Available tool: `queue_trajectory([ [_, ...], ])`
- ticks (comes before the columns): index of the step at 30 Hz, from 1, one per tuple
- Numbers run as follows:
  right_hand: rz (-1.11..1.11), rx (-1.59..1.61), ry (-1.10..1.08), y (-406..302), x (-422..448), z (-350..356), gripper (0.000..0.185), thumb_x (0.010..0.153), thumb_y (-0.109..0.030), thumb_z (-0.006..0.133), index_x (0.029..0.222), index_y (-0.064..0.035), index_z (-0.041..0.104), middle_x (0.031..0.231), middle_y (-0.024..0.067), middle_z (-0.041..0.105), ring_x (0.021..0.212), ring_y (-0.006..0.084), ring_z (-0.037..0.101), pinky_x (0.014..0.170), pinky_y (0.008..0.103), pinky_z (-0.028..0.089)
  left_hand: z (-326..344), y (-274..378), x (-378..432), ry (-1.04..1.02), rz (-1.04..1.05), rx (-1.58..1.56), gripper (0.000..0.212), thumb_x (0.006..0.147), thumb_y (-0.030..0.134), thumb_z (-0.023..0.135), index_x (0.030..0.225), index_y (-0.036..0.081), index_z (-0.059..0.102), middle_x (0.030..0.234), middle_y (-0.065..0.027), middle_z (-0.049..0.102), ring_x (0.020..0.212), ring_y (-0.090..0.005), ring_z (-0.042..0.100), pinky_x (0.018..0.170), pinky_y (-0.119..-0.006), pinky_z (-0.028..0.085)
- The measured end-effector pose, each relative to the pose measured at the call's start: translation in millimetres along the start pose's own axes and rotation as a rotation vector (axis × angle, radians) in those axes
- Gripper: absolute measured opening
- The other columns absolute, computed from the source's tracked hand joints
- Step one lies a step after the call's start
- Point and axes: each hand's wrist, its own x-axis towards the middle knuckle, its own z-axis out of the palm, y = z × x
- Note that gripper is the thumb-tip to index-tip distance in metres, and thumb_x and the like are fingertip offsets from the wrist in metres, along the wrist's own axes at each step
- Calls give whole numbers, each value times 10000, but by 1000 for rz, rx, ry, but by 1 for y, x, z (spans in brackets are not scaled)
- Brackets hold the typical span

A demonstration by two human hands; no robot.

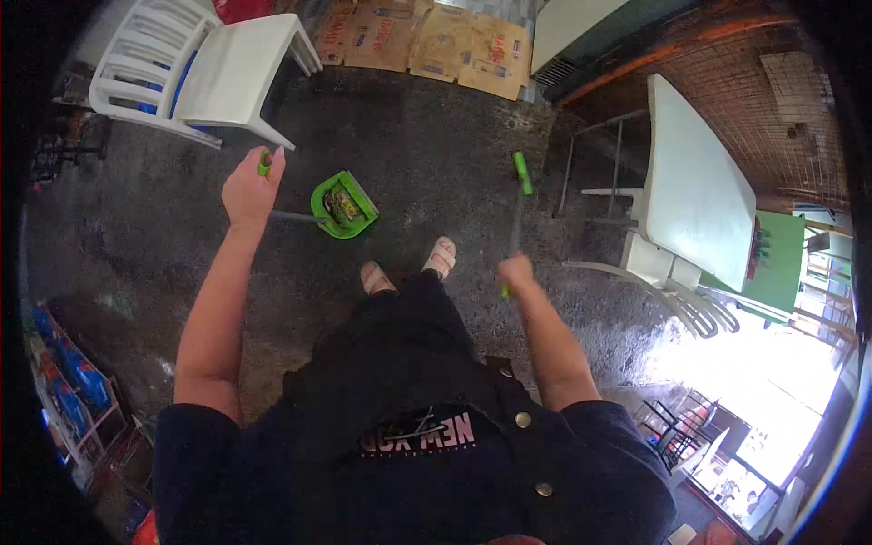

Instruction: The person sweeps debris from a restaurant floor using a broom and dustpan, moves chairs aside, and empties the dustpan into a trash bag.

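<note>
At centre-left my left hand [252, 185] is closed on the green-ended handle of a long-handled dustpan. The green dustpan [344, 206] rests on the dark floor, to the right of that hand, with some debris in its pan. My right hand [516, 274] grips the grey stick of a green-headed broom [522, 173], near the green end of its handle. The broom head lies beyond the hand, at the far end of the stick. Its bristles cannot be made out. Both sandalled feet stand on the floor between the two tools.
Stacked white plastic chairs [228, 71] stand at the upper left. Flattened cardboard [436, 41] covers the floor at the top. On the right are a white table [702, 184] and more white plastic chairs [647, 262]. A rack with blue and red items [75, 381] stands at the lower left.
</note>
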Motion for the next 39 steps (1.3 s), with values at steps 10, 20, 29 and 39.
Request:
queue_trajectory([
  [10, -250, -322, -534, -16, -140, 73, 740, 704, -92, 486, 1348, -17, 130, 907, 292, 572, 873, 394, 572, 734, 442, 448, 6, 20, 8, 51, 34, 59, 278, 794, 396, 552, 751, 122, 572, 655, -89, 599, 592, -312, 577, 506, -389, 453],
  [20, -341, -158, -296, -37, -71, -25, 645, 666, -78, 535, 1290, -86, 373, 662, 139, 600, 493, 189, 579, 486, 326, 473, -30, -24, -34, 22, -107, 26, 294, 802, 399, 546, 872, 117, 587, 742, -91, 611, 691, -301, 592, 580, -381, 460],
  [29, -494, -436, -106, -120, -4, 103, 566, 686, -90, 528, 1227, 5, 393, 923, 267, 570, 854, 375, 575, 722, 455, 461, -61, -51, -47, 82, -544, 60, 371, 808, 459, 514, 907, 108, 584, 794, -120, 618, 735, -350, 587, 653, -415, 452],
  [39, -282, -336, -639, -109, -137, 43, 537, 667, -100, 493, 1202, -58, 462, 778, 240, 593, 735, 325, 612, 648, 431, 466, -53, -65, -54, 54, -562, 73, 365, 810, 474, 496, 852, 120, 574, 755, -117, 614, 703, -346, 585, 605, -427, 452],
])
